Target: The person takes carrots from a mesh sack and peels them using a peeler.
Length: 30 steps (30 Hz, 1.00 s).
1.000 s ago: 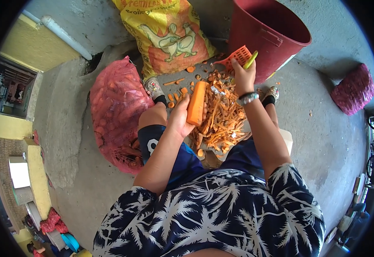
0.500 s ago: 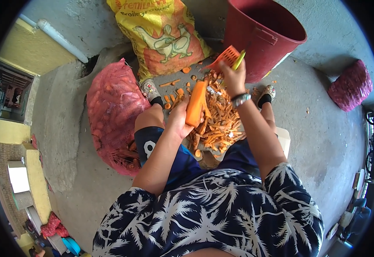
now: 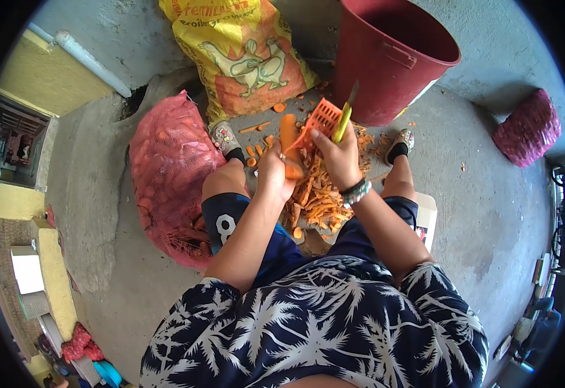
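Observation:
My left hand [image 3: 272, 176] is closed around the lower part of a peeled carrot [image 3: 288, 132], which points away from me. In my right hand [image 3: 341, 161] are an orange plastic peeler [image 3: 324, 118] with a slotted body and a small knife [image 3: 344, 123] with a yellow-green handle, its blade pointing up and away. The peeler's near edge lies against the carrot's right side, close to my left fingers. Below both hands a heap of carrot peelings [image 3: 321, 204] covers the floor between my legs.
A red mesh sack of carrots [image 3: 169, 168] leans by my left leg. Beyond my feet stand a yellow printed sack [image 3: 243, 64] and a tall dark red bin [image 3: 379, 71]. A purple mesh sack [image 3: 530, 128] sits by the right wall. Cut carrot ends [image 3: 251, 161] lie near my left shoe.
My right hand has moved left and nearer to me, bringing the peeler from the bin side onto the carrot. The carrot has shifted slightly left and now stands straighter.

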Motion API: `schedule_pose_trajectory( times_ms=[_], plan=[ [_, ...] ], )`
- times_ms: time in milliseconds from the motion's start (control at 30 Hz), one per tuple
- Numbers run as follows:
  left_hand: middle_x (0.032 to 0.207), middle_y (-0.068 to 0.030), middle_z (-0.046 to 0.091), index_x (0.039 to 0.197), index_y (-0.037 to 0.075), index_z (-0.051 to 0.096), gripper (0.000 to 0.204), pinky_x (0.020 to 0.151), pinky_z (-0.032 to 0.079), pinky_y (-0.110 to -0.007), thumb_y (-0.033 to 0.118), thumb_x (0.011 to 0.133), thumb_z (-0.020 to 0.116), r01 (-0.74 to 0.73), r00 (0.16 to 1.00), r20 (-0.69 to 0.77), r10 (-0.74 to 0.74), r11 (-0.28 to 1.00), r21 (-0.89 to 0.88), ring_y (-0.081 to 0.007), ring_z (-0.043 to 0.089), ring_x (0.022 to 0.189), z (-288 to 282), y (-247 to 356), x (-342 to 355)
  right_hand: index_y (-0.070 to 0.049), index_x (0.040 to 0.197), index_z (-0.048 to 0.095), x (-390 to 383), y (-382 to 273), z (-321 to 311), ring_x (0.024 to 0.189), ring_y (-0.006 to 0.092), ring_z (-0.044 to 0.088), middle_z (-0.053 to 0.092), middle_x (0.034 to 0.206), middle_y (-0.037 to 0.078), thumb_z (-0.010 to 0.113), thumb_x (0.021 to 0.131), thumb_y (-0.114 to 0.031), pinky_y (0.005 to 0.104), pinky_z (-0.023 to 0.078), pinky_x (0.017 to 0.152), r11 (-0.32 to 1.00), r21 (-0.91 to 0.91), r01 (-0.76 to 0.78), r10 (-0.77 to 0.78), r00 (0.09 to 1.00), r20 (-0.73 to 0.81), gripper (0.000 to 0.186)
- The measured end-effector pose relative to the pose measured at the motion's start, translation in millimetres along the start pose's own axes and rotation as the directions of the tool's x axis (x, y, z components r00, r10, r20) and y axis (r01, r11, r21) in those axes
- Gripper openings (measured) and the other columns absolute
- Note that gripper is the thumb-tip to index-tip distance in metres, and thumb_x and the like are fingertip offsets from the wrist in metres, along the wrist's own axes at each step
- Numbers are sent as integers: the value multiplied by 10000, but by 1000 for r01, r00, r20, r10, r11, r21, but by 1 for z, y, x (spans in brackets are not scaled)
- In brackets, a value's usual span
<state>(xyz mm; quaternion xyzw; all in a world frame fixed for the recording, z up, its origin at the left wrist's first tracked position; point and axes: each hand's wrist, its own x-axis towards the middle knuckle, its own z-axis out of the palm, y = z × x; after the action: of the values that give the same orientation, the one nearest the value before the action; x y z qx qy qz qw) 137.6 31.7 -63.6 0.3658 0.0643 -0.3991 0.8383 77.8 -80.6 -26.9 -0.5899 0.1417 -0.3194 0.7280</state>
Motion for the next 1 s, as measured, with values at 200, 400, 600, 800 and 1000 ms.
schedule_pose_trajectory(
  times_ms=[200, 400, 600, 800, 1000],
  plan=[
    [910, -80, 565, 1092, 45, 481, 421, 661, 481, -311, 412, 929, 353, 218, 968, 123, -219, 976, 25, -161, 575, 760, 8, 10, -21, -11, 1013, 427, 93, 24, -52, 745, 150, 607, 593, 884, 90, 575, 796, 11, 257, 517, 608, 996, -57, 68, -81, 962, -262, 264],
    [917, -90, 569, 1053, 72, 494, 360, 691, 471, -337, 348, 952, 287, 126, 969, 224, -103, 988, -93, -193, 566, 819, -46, 7, 27, 2, 1136, 402, -9, -12, 7, 868, 160, 595, 575, 971, 95, 562, 796, 43, 271, 518, 697, 999, -11, 36, -37, 995, -94, 378],
    [921, -105, 563, 1064, 60, 490, 368, 706, 472, -353, 336, 954, 273, -11, 999, -50, 9, 999, -47, -228, 563, 826, 4, 4, 6, -9, 1122, 420, -10, -2, 6, 857, 145, 593, 581, 953, 88, 565, 795, 46, 262, 512, 709, 997, 67, -37, 41, 998, -51, 362],
    [904, -99, 560, 1093, 69, 485, 375, 686, 462, -335, 367, 945, 312, 183, 968, 182, -174, 982, -36, -220, 554, 797, -6, 6, -10, -26, 1047, 440, 86, 19, -25, 703, 123, 591, 586, 898, 75, 593, 788, -5, 232, 500, 553, 981, -172, 89, -125, 970, -210, 302],
    [952, -68, 565, 1049, 86, 498, 347, 743, 457, -345, 365, 945, 321, 118, 992, 62, -112, 988, -100, -172, 556, 838, -14, 11, 10, -5, 1150, 418, 17, 7, -5, 825, 144, 595, 580, 971, 99, 585, 789, 0, 251, 512, 671, 999, 13, 46, -44, 993, -109, 397]
  ],
)
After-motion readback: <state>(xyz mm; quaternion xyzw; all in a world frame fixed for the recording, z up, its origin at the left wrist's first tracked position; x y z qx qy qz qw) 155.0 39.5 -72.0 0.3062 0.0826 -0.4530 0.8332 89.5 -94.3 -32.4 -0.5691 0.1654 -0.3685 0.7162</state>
